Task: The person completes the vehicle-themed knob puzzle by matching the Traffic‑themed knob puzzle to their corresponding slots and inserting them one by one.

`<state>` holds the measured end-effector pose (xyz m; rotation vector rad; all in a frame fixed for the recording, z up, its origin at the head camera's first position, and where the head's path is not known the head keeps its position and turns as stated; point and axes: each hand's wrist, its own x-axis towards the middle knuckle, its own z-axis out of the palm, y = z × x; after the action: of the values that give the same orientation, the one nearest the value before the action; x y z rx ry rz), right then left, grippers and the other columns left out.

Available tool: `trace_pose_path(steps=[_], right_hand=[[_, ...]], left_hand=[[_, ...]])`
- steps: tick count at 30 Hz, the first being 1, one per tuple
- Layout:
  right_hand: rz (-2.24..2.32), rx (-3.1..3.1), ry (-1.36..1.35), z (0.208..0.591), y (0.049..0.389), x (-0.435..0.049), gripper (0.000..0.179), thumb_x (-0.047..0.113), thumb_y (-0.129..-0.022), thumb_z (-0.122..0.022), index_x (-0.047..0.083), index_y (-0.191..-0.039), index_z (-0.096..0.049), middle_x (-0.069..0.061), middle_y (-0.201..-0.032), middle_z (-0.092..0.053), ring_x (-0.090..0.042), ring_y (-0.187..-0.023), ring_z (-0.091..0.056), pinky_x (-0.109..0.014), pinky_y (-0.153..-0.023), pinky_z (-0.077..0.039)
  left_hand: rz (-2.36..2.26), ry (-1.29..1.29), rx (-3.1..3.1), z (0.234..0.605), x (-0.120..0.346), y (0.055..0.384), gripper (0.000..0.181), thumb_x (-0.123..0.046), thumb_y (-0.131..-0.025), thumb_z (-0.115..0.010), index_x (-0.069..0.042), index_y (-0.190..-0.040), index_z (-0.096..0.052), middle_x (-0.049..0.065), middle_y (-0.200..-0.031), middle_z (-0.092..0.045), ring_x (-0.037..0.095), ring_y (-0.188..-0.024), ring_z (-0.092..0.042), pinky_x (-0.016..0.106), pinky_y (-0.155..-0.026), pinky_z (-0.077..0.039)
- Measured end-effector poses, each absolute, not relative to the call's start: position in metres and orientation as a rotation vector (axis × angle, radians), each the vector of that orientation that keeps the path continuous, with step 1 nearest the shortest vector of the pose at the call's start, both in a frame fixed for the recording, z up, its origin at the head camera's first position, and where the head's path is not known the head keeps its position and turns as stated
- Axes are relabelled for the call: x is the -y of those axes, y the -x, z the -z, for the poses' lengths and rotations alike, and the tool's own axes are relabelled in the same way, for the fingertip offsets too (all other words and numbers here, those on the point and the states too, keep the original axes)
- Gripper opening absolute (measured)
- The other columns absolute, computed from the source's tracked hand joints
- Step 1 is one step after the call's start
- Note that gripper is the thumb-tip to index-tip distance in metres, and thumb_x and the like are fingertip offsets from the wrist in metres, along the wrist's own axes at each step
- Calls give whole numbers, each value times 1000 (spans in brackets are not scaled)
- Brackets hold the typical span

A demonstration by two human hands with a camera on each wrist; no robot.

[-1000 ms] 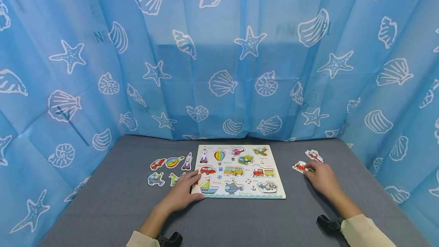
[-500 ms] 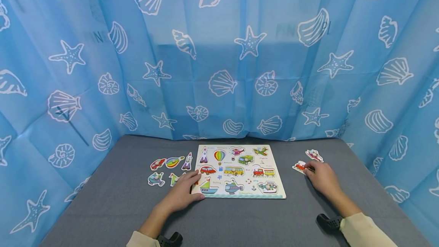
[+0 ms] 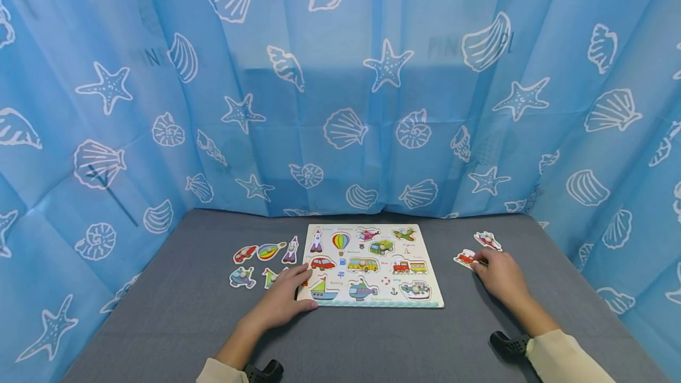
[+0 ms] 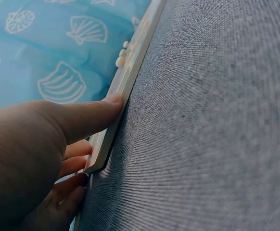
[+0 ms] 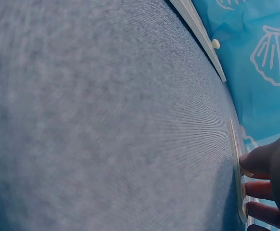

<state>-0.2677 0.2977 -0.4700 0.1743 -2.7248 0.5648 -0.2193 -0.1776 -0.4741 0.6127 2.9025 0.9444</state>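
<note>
My left hand point(image 3: 281, 299) holds the near left corner of a wooden knob puzzle board point(image 3: 340, 304), its thumb along the near edge and its fingers at the left side. The board bears vehicle pictures; some spots have knobbed pieces in them. To the right of the board, my right hand point(image 3: 499, 273) pinches a red train puzzle piece point(image 3: 464, 257) by its knob. In the right wrist view that train piece point(image 5: 236, 168) lies low on the cloth, partly hidden by the fingers. Just behind it is a red and white plane-like piece point(image 3: 487, 241).
Left of the board lie a red car piece point(image 3: 245, 254), a balloon piece point(image 3: 270, 251), a rocket piece point(image 3: 290, 250), a submarine piece point(image 3: 242, 277) and a sailboat piece point(image 3: 269, 277) partly behind my left hand. A blue shell-patterned curtain point(image 3: 340, 182) borders the grey cloth-covered table point(image 3: 372, 347).
My right hand has closed slightly in on the train piece, its wrist shifting a touch. The left hand and the board stay as they were.
</note>
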Motion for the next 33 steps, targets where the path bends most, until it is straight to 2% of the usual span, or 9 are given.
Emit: trace_pose_path(steps=[23,33], right_hand=[[-598,2699,-206,467,263,-275,8,5,-81,-73,1,-87,-69,-17,-87,-67,-39,-82,-62,-56,-70,-45],[-620,2685,-240,466,263,-258,11,6,-82,-74,0,-91,-71,-18,-93,-68,-41,-92,-59,-56,-79,-44]], left_hand=[[-937,-628,-2911,476,178,221,72,-37,-84,-75,1,-140,-50,17,-147,-42,41,-137,-33,57,-111,-22],[-938,-626,-2913,475,178,220,72,-36,-84,-75,1,-140,-50,18,-147,-42,41,-137,-33,57,-111,-22]])
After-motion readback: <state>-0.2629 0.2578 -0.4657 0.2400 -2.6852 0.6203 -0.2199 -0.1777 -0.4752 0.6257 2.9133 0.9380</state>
